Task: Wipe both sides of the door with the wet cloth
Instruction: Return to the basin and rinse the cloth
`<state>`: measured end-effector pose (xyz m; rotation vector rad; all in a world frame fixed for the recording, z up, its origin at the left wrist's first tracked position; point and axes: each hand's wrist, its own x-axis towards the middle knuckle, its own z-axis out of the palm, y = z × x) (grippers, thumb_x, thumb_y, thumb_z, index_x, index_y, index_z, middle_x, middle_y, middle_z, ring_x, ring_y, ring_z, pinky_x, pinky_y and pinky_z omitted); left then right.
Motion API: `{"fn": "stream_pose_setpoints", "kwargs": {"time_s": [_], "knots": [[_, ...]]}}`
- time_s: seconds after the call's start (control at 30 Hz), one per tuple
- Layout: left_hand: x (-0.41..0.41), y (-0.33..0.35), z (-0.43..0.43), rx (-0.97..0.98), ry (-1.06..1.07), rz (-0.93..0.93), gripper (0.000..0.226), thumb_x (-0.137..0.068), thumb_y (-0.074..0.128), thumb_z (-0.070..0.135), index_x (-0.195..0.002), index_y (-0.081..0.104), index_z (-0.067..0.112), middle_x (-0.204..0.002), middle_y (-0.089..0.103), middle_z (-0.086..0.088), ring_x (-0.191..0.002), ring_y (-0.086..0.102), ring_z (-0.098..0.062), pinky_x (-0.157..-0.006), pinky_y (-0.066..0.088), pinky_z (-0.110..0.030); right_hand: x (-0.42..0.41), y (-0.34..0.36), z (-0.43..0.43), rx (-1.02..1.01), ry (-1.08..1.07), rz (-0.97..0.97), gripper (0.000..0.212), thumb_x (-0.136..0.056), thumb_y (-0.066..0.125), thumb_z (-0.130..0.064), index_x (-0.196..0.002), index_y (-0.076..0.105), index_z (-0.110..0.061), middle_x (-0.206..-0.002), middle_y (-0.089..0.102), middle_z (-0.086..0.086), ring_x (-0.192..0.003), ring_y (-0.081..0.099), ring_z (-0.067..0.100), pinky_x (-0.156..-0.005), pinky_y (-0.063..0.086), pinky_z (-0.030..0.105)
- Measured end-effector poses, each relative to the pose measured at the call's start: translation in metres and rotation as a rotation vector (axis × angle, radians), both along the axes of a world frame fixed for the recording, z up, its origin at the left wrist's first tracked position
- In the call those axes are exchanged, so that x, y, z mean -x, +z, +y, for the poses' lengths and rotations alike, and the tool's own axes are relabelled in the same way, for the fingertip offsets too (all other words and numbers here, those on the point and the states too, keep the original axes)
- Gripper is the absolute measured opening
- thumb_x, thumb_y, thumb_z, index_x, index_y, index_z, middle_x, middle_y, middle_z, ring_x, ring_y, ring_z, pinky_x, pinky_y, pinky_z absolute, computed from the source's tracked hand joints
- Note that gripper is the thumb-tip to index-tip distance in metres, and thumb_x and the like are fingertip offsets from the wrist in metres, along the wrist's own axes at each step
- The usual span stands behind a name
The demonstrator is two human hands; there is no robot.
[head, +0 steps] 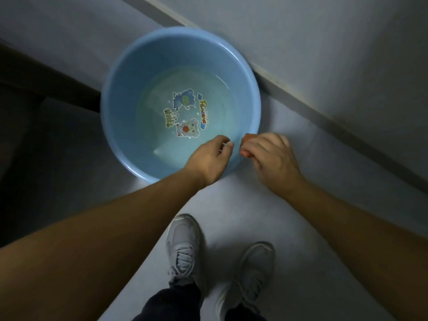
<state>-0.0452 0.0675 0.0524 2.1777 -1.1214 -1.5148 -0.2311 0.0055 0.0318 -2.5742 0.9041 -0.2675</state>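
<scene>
Cloth (247,138) bunched in right hand (271,156) at basin (129,77) rim; left hand (212,158) loosely curled, seemingly empty. Risk: under-wrung cloth drips on floor (254,205).

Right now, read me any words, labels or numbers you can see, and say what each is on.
On the cartoon decal at the bottom of the blue basin: one curly green-and-orange word with tiny print beside it, both too blurred to read.
On the orange cloth in the right hand: no text visible.
</scene>
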Motion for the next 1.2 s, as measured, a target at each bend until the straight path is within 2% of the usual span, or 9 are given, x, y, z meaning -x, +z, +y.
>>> {"fn": "stream_pose_setpoints", "kwargs": {"time_s": [0.13,0.27,0.47,0.6,0.7,0.87,0.97,1.07,1.2], "knots": [[0.008,-0.026,-0.015,-0.081,0.410,0.340,0.030,-0.103,0.051,0.028,-0.104,0.067,0.002,-0.100,0.070,-0.021,-0.091,0.067,-0.032,-0.091,0.055,-0.045,0.000,-0.013,0.008,0.140,0.161,-0.098,0.028,-0.101,0.049,-0.017,-0.097,0.077,-0.021,-0.112,0.075,-0.007,-0.114,0.054,0.017,-0.094,0.033,0.036],[-0.001,-0.029,-0.023,-0.137,0.419,0.445,0.028,-0.102,0.059,0.021,-0.115,0.066,-0.004,-0.095,0.068,-0.015,-0.084,0.065,-0.023,-0.074,0.056,-0.027,0.004,-0.027,0.009,0.060,0.101,-0.128,0.023,-0.092,0.060,-0.010,-0.093,0.079,-0.023,-0.128,0.069,0.005,-0.123,0.049,0.027,-0.097,0.035,0.039],[0.001,-0.031,-0.032,-0.103,0.401,0.375,0.011,-0.097,0.065,0.006,-0.103,0.068,-0.002,-0.094,0.067,-0.018,-0.085,0.063,-0.026,-0.076,0.058,-0.029,0.002,-0.012,0.021,-0.582,-0.514,-0.283,0.043,-0.086,0.061,0.001,-0.128,0.060,-0.010,-0.143,0.045,0.011,-0.128,0.046,0.011,-0.108,0.046,0.027],[0.007,-0.029,-0.033,-0.095,0.485,0.405,0.004,-0.097,0.063,0.002,-0.093,0.064,0.004,-0.095,0.064,-0.019,-0.086,0.063,-0.028,-0.080,0.060,-0.036,-0.010,-0.021,0.020,-0.968,-0.878,-0.298,0.057,-0.090,0.075,-0.013,-0.141,0.050,-0.011,-0.138,0.057,0.002,-0.125,0.056,0.013,-0.103,0.049,0.029],[0.006,-0.031,-0.036,-0.093,0.501,0.402,0.017,-0.100,0.060,0.003,-0.084,0.057,0.010,-0.086,0.060,-0.014,-0.078,0.059,-0.025,-0.076,0.059,-0.038,-0.016,-0.028,0.013,-1.175,-0.977,-0.376,0.040,-0.093,0.070,-0.005,-0.132,0.060,-0.005,-0.124,0.069,0.010,-0.111,0.067,0.020,-0.100,0.054,0.038],[0.001,-0.034,-0.048,-0.073,0.520,0.334,0.020,-0.102,0.057,0.010,-0.084,0.051,0.016,-0.080,0.054,-0.006,-0.069,0.053,-0.018,-0.062,0.058,-0.031,-0.020,-0.031,0.002,-1.251,-1.099,-0.487,0.038,-0.091,0.071,0.000,-0.127,0.061,-0.006,-0.121,0.070,0.016,-0.108,0.070,0.030,-0.094,0.058,0.046],[0.004,-0.039,-0.049,-0.090,0.468,0.268,0.009,-0.097,0.066,0.016,-0.098,0.057,0.014,-0.091,0.059,-0.006,-0.080,0.059,-0.022,-0.067,0.060,-0.038,-0.022,-0.032,0.001,-1.177,-1.098,-0.444,0.026,-0.089,0.072,0.000,-0.104,0.066,-0.020,-0.110,0.073,0.013,-0.096,0.071,0.025,-0.087,0.059,0.041],[0.006,-0.039,-0.047,-0.182,0.419,0.296,0.037,-0.088,0.077,0.018,-0.118,0.056,0.013,-0.095,0.062,-0.008,-0.075,0.060,-0.020,-0.055,0.051,-0.027,-0.021,-0.033,0.003,-1.120,-1.105,-0.403,0.025,-0.090,0.072,-0.002,-0.100,0.066,-0.025,-0.109,0.074,0.011,-0.100,0.072,0.026,-0.091,0.059,0.043],[0.005,-0.039,-0.046,-0.116,0.368,0.143,0.046,-0.080,0.086,0.026,-0.112,0.056,0.014,-0.086,0.060,-0.003,-0.067,0.056,-0.013,-0.051,0.044,-0.022,-0.019,-0.033,0.010,-1.099,-1.140,-0.390,0.024,-0.090,0.071,-0.007,-0.108,0.065,-0.022,-0.106,0.074,0.007,-0.099,0.072,0.025,-0.093,0.059,0.047]]}}
